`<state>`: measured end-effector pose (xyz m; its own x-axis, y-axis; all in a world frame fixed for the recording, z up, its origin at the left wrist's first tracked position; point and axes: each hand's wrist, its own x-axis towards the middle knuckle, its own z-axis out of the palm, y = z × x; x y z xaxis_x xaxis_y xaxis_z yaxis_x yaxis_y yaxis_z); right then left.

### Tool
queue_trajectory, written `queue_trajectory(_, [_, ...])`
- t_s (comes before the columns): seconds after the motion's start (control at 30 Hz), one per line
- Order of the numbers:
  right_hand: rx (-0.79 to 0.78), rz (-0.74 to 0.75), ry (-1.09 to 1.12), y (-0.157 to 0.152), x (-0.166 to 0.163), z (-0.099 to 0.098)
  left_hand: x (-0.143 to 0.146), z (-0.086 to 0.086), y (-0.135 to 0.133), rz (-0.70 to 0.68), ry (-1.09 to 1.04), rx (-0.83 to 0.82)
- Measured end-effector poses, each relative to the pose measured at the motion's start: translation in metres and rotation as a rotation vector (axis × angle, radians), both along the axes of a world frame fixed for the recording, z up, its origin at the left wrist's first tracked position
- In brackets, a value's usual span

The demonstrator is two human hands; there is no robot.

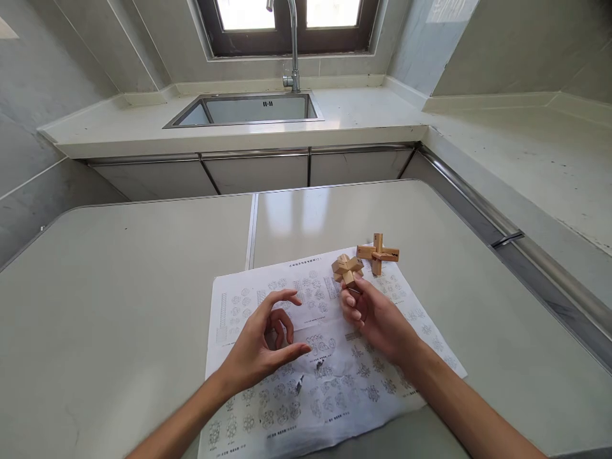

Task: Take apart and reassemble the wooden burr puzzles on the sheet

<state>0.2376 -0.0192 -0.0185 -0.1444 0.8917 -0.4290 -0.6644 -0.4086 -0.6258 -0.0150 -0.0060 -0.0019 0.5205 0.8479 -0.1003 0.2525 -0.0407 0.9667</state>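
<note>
My right hand (370, 315) is closed on a small wooden burr puzzle (347, 268), pinching it from below with the fingertips above the paper. My left hand (268, 341) hovers over the printed instruction sheet (287, 408), fingers loosely curled and apart, holding nothing. A second wooden cross-shaped puzzle (378, 253) stands on the sheet's far right corner, just beyond the held one. The sheet is white, creased, covered with small diagrams.
The sheet lies on a pale table (119, 306) with a seam down its middle. Beyond it a counter holds a steel sink (248, 109) with a tap (292, 44) under a window. Another counter (526, 153) runs along the right.
</note>
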Motion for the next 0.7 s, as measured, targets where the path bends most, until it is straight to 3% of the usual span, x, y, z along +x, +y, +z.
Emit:
queue_trajectory(0.47, [0.012,-0.102,0.028,0.007,0.005,-0.002,0.0,0.002,0.0,-0.025,0.015,0.005])
queue_trajectory(0.6, [-0.038,-0.046,0.082,0.004,0.005,0.001,0.0,0.001,0.0,-0.041,0.021,0.013])
queue_trajectory(0.7, [-0.024,0.034,0.006,-0.001,0.002,0.005,0.0,0.001,0.0,-0.053,0.031,0.021])
